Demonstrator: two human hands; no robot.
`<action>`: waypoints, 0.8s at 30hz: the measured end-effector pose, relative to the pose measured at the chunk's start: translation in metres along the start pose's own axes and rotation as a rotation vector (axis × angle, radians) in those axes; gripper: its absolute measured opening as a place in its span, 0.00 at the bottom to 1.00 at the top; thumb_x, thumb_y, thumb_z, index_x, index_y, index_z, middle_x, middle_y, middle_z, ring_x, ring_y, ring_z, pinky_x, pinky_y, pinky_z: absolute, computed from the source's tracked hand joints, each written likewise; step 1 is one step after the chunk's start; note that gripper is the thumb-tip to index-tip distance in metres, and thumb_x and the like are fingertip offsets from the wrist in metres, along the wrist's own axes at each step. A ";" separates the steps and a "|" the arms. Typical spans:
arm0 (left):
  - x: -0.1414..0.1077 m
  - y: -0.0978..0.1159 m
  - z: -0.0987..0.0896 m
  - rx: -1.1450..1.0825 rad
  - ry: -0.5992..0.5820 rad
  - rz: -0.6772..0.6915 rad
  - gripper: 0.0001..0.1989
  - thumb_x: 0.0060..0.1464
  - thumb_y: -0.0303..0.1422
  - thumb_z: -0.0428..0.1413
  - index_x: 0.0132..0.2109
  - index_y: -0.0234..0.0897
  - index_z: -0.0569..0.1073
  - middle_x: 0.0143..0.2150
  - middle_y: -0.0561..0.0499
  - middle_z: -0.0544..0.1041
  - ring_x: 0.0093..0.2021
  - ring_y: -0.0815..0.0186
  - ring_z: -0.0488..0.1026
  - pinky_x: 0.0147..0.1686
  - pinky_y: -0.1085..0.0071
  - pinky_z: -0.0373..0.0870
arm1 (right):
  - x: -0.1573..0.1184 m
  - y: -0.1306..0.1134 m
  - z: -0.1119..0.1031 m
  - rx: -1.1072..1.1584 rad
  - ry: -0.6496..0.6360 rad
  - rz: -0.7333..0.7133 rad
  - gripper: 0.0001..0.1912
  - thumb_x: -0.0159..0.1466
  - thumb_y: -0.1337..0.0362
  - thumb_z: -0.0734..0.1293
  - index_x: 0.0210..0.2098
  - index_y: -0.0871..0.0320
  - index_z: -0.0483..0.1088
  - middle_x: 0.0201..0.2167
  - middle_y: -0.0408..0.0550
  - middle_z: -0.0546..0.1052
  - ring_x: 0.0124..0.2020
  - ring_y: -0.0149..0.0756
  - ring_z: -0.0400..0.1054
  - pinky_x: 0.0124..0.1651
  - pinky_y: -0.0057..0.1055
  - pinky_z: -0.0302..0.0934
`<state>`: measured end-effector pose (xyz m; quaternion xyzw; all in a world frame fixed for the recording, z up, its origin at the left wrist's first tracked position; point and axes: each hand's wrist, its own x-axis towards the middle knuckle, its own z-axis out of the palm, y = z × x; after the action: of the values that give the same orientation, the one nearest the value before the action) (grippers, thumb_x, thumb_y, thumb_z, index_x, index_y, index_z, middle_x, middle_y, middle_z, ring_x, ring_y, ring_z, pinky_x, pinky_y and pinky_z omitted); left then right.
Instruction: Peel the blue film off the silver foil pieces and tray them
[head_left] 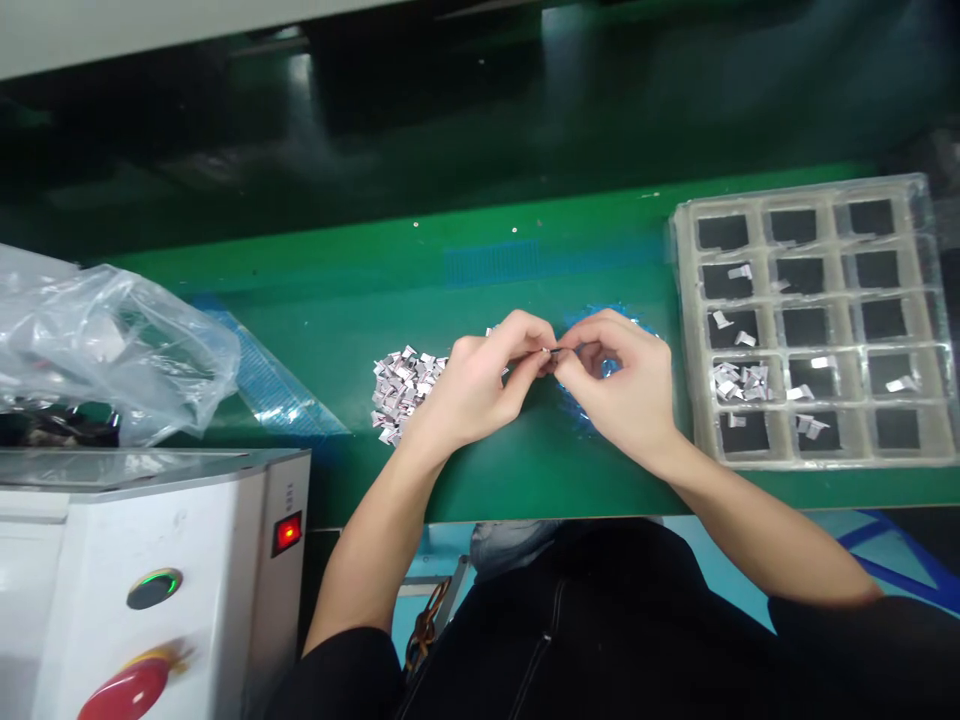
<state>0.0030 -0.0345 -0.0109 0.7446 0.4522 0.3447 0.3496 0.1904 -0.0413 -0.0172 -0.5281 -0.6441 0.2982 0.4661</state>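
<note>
My left hand and my right hand meet fingertip to fingertip over the green table. Both are closed in a pinch on a tiny dark piece between them, too small to make out well. Left of my left hand, partly behind it, lies a pile of small whitish parts. Blue bits are heaped beneath my right hand, which hides most of them.
A clear compartment tray on the right holds similar whitish parts in some cells. At the left are a plastic bag, a blue patterned strip and a white machine with a lit red switch.
</note>
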 end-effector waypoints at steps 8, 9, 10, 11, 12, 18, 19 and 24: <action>0.001 0.005 -0.002 -0.112 -0.017 -0.043 0.06 0.67 0.30 0.57 0.50 0.41 0.74 0.42 0.53 0.83 0.39 0.65 0.84 0.44 0.68 0.81 | 0.000 0.000 -0.003 0.032 -0.030 0.008 0.05 0.65 0.68 0.69 0.33 0.54 0.77 0.32 0.42 0.78 0.25 0.31 0.66 0.29 0.33 0.63; 0.002 0.005 -0.002 -0.138 -0.017 -0.054 0.06 0.67 0.30 0.58 0.50 0.41 0.74 0.41 0.53 0.83 0.39 0.65 0.84 0.44 0.68 0.82 | 0.000 0.000 -0.003 0.035 -0.031 0.005 0.04 0.65 0.68 0.70 0.33 0.54 0.77 0.33 0.42 0.78 0.25 0.31 0.66 0.29 0.33 0.63; 0.002 0.005 -0.001 -0.172 -0.014 -0.063 0.06 0.67 0.30 0.58 0.50 0.41 0.74 0.41 0.53 0.83 0.38 0.66 0.84 0.44 0.69 0.82 | 0.001 0.000 -0.003 0.038 -0.031 0.001 0.04 0.65 0.68 0.70 0.34 0.54 0.77 0.34 0.43 0.79 0.25 0.30 0.66 0.29 0.33 0.63; 0.003 0.005 -0.001 -0.211 -0.007 -0.068 0.06 0.67 0.31 0.58 0.50 0.40 0.74 0.40 0.53 0.83 0.37 0.66 0.84 0.44 0.70 0.83 | 0.001 0.000 -0.003 0.039 -0.033 -0.004 0.04 0.66 0.68 0.70 0.36 0.54 0.78 0.35 0.43 0.79 0.25 0.30 0.66 0.29 0.32 0.64; 0.004 0.004 -0.001 -0.252 -0.001 -0.073 0.06 0.67 0.31 0.59 0.50 0.40 0.74 0.40 0.53 0.83 0.37 0.66 0.84 0.43 0.70 0.83 | 0.001 0.001 -0.004 0.039 -0.032 -0.011 0.04 0.66 0.68 0.70 0.37 0.54 0.79 0.37 0.44 0.79 0.25 0.30 0.67 0.29 0.32 0.64; 0.008 -0.002 -0.001 -0.421 0.010 -0.112 0.04 0.66 0.30 0.60 0.46 0.36 0.77 0.35 0.52 0.84 0.32 0.67 0.84 0.36 0.74 0.84 | 0.000 0.003 -0.006 -0.017 -0.010 -0.223 0.07 0.72 0.69 0.68 0.44 0.56 0.80 0.41 0.47 0.79 0.30 0.30 0.71 0.31 0.32 0.67; 0.008 -0.003 -0.001 -0.447 0.006 -0.122 0.04 0.65 0.30 0.60 0.45 0.35 0.78 0.34 0.51 0.84 0.32 0.67 0.84 0.35 0.75 0.84 | -0.001 0.003 -0.006 -0.037 -0.011 -0.258 0.07 0.73 0.69 0.68 0.44 0.56 0.80 0.41 0.48 0.79 0.31 0.31 0.72 0.32 0.32 0.68; 0.010 -0.006 -0.001 -0.568 -0.019 -0.146 0.03 0.64 0.29 0.62 0.44 0.35 0.79 0.32 0.51 0.83 0.32 0.66 0.85 0.35 0.75 0.85 | -0.004 0.003 -0.005 -0.139 0.017 -0.334 0.05 0.74 0.69 0.70 0.44 0.55 0.79 0.42 0.49 0.80 0.35 0.34 0.75 0.34 0.34 0.72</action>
<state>0.0028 -0.0234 -0.0130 0.5855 0.3868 0.4243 0.5723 0.1967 -0.0445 -0.0190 -0.4475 -0.7379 0.1668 0.4769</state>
